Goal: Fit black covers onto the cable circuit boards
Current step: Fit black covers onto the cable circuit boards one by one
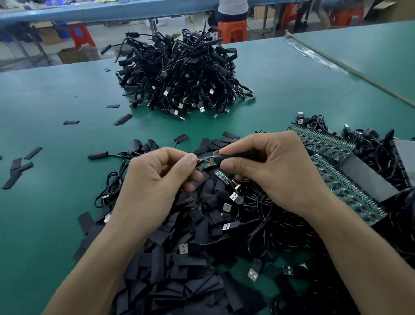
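Above the pile, circuit board points right, toward cover.

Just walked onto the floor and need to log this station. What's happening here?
A person's left hand pinches a small green circuit board at its wired end. The right hand holds a black cover at the board's other end, with most of the board bare. Loose covers are heaped on the green table beneath the hands, and a pile of cables sits farther back.
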Tool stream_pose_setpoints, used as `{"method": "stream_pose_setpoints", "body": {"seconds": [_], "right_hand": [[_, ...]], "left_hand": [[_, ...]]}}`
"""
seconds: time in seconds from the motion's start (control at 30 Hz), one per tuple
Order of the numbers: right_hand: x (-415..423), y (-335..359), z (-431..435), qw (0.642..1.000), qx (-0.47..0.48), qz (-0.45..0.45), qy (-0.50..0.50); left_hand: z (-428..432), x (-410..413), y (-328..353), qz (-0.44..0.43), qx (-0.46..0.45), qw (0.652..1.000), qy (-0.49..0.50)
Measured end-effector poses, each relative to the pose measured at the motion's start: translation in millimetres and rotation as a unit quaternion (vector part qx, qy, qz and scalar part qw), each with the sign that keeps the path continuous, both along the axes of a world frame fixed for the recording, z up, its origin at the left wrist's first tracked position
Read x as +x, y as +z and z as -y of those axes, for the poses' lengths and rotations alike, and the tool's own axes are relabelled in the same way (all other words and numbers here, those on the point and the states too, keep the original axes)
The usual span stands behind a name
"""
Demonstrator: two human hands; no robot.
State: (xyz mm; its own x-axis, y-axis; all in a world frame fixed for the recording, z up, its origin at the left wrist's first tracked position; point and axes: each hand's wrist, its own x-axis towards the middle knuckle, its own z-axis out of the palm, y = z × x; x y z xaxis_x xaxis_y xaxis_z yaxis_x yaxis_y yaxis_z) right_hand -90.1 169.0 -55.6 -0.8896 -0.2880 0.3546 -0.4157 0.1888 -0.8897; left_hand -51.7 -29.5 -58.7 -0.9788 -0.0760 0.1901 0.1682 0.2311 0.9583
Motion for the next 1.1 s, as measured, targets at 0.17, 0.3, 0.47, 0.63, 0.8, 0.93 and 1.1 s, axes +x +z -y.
{"method": "stream_pose_setpoints", "body": {"seconds": [0.17, 0.3, 0.47, 0.63, 0.8, 0.93, 1.1], "right_hand": [[-1.2, -0.3, 0.4, 1.000, -0.013, 0.006, 0.002], [2.3, -0.3, 2.2, 0.999, 0.036, -0.019, 0.025], [3.5, -1.3, 3.4, 0.996, 0.056, -0.073, 0.009], [2.2, -3.6, 3.4, 0.996, 0.045, -0.081, -0.001], [2.3, -4.1, 2.8, 0.997, 0.034, -0.073, 0.020], [3.0, -3.3, 3.0, 0.997, 0.034, -0.062, 0.035], [3.8, -2.6, 3.9, 0.998, 0.034, -0.054, 0.001]], "left_hand": [[-0.2, 1.1, 0.8, -0.027, -0.050, 0.998, -0.004], [-1.6, 0.5, -0.5, -0.029, -0.075, 0.997, -0.014], [-0.7, 1.2, 0.2, 0.002, -0.058, 0.998, -0.040], [1.0, 2.1, 0.7, 0.026, -0.051, 0.997, -0.060], [0.1, 2.2, 1.0, 0.026, -0.063, 0.996, -0.056], [-0.6, 2.8, 1.5, 0.032, -0.059, 0.996, -0.056], [-3.3, 2.8, 3.1, 0.036, -0.032, 0.998, -0.043]]}}
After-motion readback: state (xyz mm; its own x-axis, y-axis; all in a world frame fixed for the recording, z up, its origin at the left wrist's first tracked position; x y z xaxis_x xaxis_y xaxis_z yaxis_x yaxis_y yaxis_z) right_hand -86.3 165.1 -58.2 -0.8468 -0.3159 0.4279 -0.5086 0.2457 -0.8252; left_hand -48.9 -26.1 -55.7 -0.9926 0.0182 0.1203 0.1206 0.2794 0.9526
